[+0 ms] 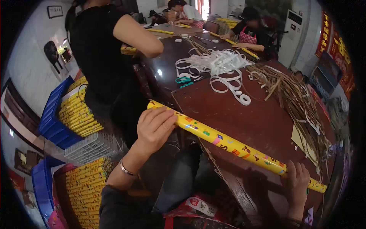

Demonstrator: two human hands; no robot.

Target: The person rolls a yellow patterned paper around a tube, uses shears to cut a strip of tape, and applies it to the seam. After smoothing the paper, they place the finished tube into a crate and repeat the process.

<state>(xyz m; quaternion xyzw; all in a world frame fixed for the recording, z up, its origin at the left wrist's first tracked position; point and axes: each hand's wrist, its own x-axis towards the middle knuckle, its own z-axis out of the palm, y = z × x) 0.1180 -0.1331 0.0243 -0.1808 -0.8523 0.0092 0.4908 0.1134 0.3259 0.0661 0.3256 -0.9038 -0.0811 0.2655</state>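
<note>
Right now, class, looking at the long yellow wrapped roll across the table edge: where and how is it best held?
Probably near both ends, from above. The yellow roll is long, thin and lies slanting across the table edge, so one middle grip might let it tip. The left hand wraps over one end; the right hand holds near the other.

Letter "S" legible on the yellow paper roll [228, 143]; Chinese characters on the red banners [335, 45] and red packet [204, 208], too blurred to read.
</note>
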